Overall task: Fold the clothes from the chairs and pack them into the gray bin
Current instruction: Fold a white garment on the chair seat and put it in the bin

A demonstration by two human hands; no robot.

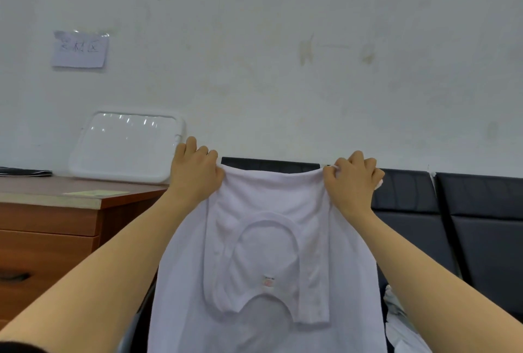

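A white shirt hangs in front of me, folded over, with its neckline and small label facing me. My left hand grips the upper left corner of the shirt. At the upper right corner my right hand pinches the cloth. Both arms are stretched forward, holding the shirt up before a row of black chairs. The gray bin is not in view.
A brown wooden cabinet with drawers stands at the left, with a white plastic lid leaning on the wall above it. A paper note is taped to the wall. More white cloth lies on a chair at the lower right.
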